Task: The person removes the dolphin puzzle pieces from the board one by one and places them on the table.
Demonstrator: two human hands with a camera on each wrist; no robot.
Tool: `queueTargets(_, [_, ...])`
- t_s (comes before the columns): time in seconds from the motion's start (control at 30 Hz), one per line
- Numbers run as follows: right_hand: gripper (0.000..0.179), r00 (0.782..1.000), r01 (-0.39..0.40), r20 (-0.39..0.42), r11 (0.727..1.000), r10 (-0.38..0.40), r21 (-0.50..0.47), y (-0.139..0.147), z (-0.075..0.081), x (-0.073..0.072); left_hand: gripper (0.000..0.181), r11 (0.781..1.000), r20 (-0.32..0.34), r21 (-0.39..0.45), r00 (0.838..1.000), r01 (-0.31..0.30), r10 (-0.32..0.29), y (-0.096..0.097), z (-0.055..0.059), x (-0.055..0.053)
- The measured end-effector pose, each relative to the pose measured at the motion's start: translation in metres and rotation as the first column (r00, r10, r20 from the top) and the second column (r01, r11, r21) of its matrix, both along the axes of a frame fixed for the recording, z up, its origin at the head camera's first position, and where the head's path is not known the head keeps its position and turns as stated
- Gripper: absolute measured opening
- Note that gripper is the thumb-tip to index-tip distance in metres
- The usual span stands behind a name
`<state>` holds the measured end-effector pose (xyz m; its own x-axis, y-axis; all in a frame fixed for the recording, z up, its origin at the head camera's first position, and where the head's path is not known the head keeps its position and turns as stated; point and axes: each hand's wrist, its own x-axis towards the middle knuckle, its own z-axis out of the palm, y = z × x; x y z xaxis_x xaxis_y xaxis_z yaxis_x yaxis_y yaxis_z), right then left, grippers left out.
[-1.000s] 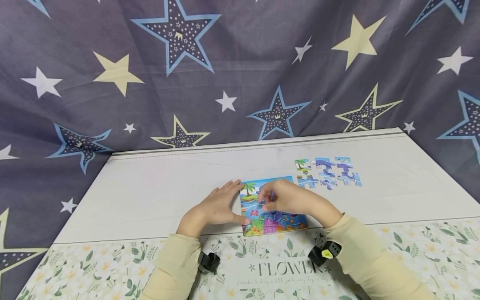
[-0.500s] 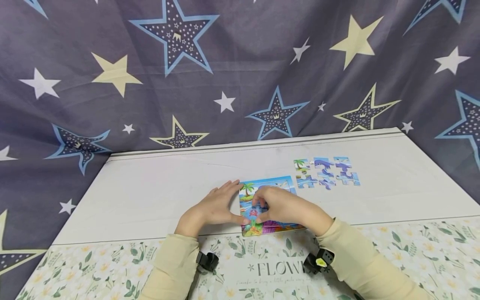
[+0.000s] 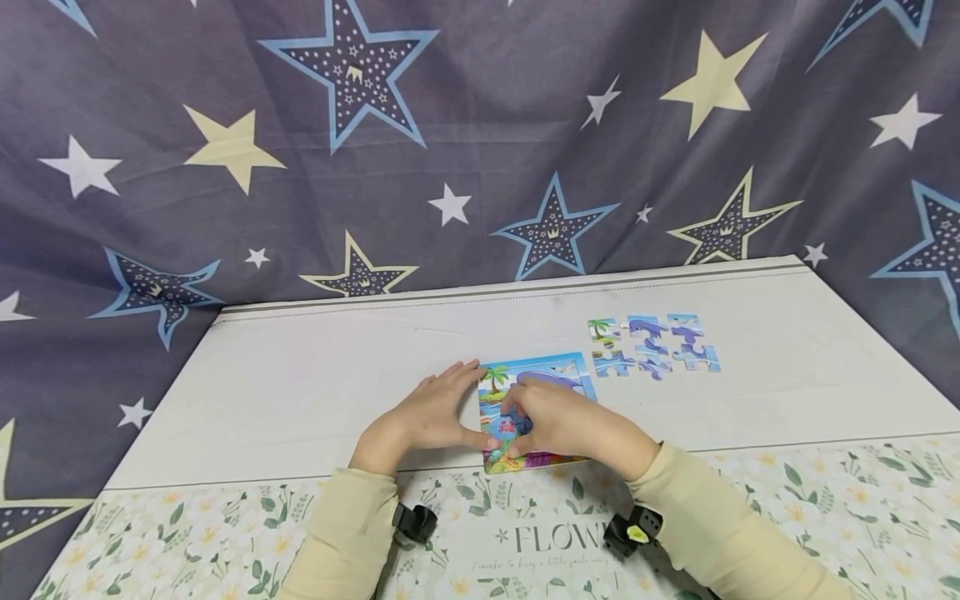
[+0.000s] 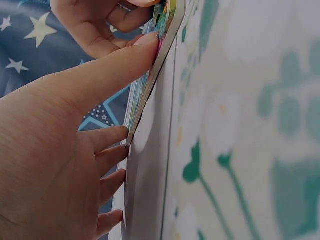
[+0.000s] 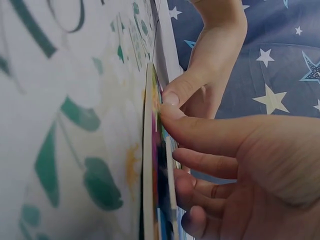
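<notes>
A colourful sea-scene jigsaw puzzle (image 3: 536,365) lies in its shallow board, with a palm tree, a dolphin and a crab pictured on it. My left hand (image 3: 429,414) steadies it from the left, fingers nearly straight at the far left corner and thumb pressed on the near left part. Over the middle of the board is my right hand (image 3: 566,421), its fingers bent and its thumb close to the left thumb. In the right wrist view a puzzle piece (image 5: 171,175) stands slightly raised at an angle under the right fingers, which pinch it; the hand covers much of the picture.
Several loose puzzle pieces (image 3: 652,327) lie in two rows on the white tabletop (image 3: 337,375), right of the board. A floral mat (image 3: 225,533) covers the near edge. Behind the table hangs a grey star-patterned curtain (image 3: 480,150).
My right hand has moved left and toward the near side of the board, uncovering the dolphin at its upper part. My left hand and the loose pieces stay where they were.
</notes>
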<state>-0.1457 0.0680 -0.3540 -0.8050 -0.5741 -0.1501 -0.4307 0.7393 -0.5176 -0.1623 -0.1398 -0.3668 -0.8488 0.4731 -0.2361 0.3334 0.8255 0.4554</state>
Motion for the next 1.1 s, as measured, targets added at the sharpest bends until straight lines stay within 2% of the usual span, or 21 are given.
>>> queueTargets(0.2, [0.045,1.000,-0.002,-0.011,1.000,0.002,0.015,-0.0008,0.0001,0.0016,0.104,1.000,-0.007,0.010,1.000,0.021,-0.021,-0.0027,-0.0002,-0.0010])
queueTargets(0.77, [0.042,0.999,-0.011,-0.043,1.000,0.012,0.017,-0.0007,-0.0021,0.0015,0.101,0.999,0.046,0.037,0.999,0.008,-0.010,-0.0067,-0.0005,-0.0040])
queueTargets(1.1, [0.033,0.998,-0.010,-0.060,0.999,0.007,-0.044,-0.0001,-0.0002,0.0016,0.100,0.999,0.049,0.043,0.999,0.014,-0.016,-0.0072,0.0004,-0.0040])
